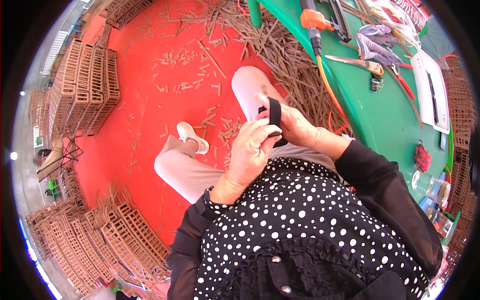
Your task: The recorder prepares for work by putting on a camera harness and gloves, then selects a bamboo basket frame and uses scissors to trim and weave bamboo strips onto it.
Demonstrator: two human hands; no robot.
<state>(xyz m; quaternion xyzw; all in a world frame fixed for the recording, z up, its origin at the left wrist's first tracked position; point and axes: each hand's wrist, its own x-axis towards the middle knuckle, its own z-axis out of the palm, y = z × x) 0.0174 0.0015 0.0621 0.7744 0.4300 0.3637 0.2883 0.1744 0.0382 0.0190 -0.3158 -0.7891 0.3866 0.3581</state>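
Both of my hands meet above my lap, working on a black fabric strap [275,112] that loops up between them. My left hand [250,148] pinches the strap's lower part between thumb and fingers. From the other side, my right hand [297,125] is closed around the strap, with its fingertips partly hidden behind the loop. More of the black material shows below the fingers, near my right thigh. What the strap belongs to cannot be made out.
On my right stands a green table [370,107] holding scissors [357,64], an orange air tool [314,21], a striped cloth [375,45] and a white tray [431,92]. Brown strips [295,65] heap beside it. Woven brown crates [85,90] stack at left on the red floor [135,165].
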